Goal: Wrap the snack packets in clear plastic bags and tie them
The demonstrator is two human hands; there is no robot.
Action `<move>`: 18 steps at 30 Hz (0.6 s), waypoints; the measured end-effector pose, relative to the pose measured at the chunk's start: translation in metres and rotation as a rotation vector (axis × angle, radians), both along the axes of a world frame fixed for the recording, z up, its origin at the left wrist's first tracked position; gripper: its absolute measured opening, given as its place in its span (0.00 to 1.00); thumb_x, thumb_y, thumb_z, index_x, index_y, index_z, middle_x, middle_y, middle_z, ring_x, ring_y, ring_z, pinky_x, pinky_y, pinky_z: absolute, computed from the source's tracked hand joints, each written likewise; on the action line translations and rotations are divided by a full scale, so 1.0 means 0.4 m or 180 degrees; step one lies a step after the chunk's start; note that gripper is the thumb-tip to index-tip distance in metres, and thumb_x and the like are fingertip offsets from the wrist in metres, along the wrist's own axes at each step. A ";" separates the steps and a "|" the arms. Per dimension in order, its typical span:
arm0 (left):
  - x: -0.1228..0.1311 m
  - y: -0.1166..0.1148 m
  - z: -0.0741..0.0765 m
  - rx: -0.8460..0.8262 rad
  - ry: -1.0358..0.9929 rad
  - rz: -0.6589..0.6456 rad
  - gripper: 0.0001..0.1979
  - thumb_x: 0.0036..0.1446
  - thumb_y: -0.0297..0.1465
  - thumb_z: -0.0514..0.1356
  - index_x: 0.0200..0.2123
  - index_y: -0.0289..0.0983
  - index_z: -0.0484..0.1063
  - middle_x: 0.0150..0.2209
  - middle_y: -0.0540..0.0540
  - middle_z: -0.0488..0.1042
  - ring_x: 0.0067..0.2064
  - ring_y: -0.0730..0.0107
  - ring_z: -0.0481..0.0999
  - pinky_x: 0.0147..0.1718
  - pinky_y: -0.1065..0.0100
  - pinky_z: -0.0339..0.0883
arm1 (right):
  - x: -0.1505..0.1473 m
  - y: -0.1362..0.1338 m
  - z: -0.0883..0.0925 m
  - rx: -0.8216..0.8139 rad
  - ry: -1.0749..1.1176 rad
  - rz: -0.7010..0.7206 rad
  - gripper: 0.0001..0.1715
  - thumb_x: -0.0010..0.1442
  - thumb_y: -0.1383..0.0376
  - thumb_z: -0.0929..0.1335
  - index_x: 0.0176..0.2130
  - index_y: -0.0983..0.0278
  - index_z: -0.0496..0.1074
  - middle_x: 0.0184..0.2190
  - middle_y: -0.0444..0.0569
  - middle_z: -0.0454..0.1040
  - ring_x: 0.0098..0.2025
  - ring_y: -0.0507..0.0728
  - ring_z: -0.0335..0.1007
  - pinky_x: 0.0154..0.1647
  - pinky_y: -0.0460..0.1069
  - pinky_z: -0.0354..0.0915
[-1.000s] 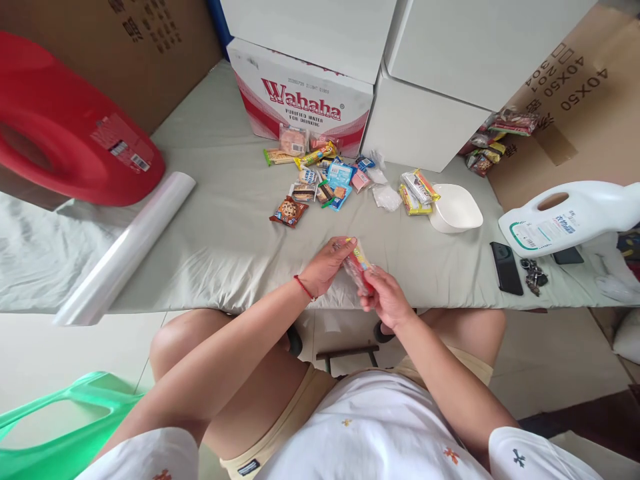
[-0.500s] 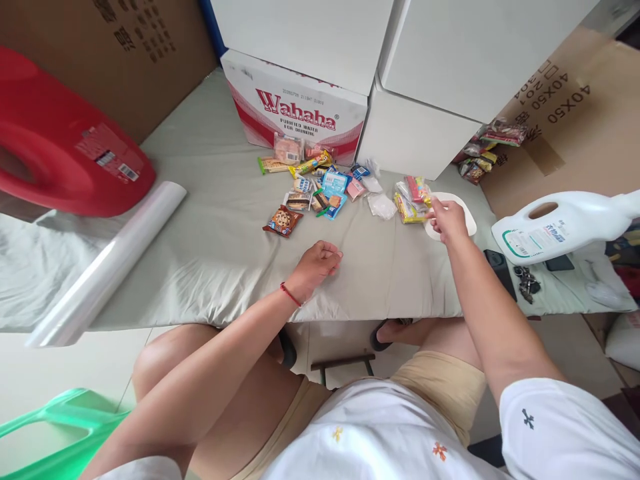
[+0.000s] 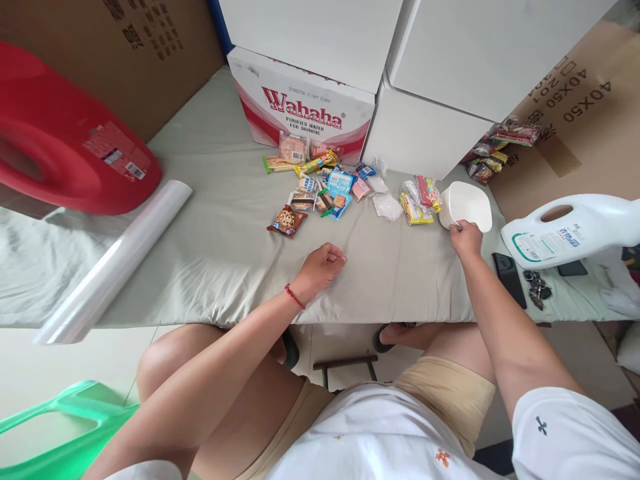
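My right hand [image 3: 465, 237] grips the near rim of a white plastic bowl [image 3: 467, 203] and holds it tilted up off the grey-green cloth [image 3: 220, 233]. Just left of the bowl lie a red and yellow snack packet [image 3: 426, 190] and a yellow one [image 3: 411, 210]. My left hand [image 3: 323, 263] rests on the cloth near the front edge, fingers curled into a loose fist with nothing visible in it. A pile of several small snack packets [image 3: 320, 187] lies farther back in the middle, with a cookie packet [image 3: 287, 220] at its near left.
A Wahaha water carton [image 3: 300, 107] and white boxes [image 3: 440, 73] stand at the back. A red jug [image 3: 65, 140] and a roll of clear film [image 3: 115, 260] lie left. A white detergent jug [image 3: 570, 230], a phone [image 3: 509, 270] and keys [image 3: 537, 290] lie right. More snacks [image 3: 500, 147] sit on cardboard.
My right hand carried the red and yellow packet from the front edge to the packets beside the bowl, let it go, then took the bowl's rim and tipped it up. My left hand stayed curled.
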State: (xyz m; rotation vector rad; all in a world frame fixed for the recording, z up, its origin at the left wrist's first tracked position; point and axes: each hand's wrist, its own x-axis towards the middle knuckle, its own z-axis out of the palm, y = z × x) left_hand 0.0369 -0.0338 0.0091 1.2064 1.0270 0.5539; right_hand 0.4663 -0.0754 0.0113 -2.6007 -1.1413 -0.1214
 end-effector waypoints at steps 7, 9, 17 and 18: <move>0.005 0.005 -0.003 0.0157 0.0173 -0.0240 0.07 0.52 0.34 0.62 0.34 0.39 0.69 0.29 0.51 0.71 0.31 0.70 0.71 0.31 0.68 0.65 | 0.008 0.176 0.050 -0.0331 0.0083 0.0613 0.23 0.55 0.67 0.67 0.50 0.64 0.79 0.47 0.57 0.78 0.48 0.65 0.72 0.52 0.56 0.67; 0.005 0.007 -0.004 0.0143 0.0178 -0.0244 0.08 0.52 0.34 0.62 0.34 0.39 0.68 0.29 0.51 0.71 0.31 0.70 0.71 0.32 0.68 0.65 | 0.003 0.191 0.063 -0.0190 0.0048 0.0610 0.27 0.52 0.70 0.67 0.52 0.62 0.78 0.50 0.55 0.77 0.50 0.64 0.72 0.54 0.55 0.67; -0.001 0.002 0.003 0.0258 0.0241 -0.0421 0.07 0.50 0.34 0.60 0.33 0.40 0.68 0.28 0.51 0.71 0.31 0.70 0.70 0.31 0.68 0.64 | -0.101 0.217 0.107 0.0282 0.0019 0.0224 0.35 0.67 0.44 0.60 0.61 0.64 0.66 0.51 0.63 0.74 0.55 0.72 0.67 0.56 0.66 0.64; -0.002 0.001 0.004 0.0273 0.0257 -0.0432 0.06 0.50 0.34 0.60 0.33 0.40 0.68 0.28 0.50 0.71 0.31 0.70 0.70 0.31 0.68 0.64 | -0.124 0.228 0.102 0.0116 0.0097 0.0319 0.40 0.63 0.39 0.63 0.60 0.65 0.66 0.51 0.64 0.73 0.57 0.73 0.65 0.57 0.67 0.64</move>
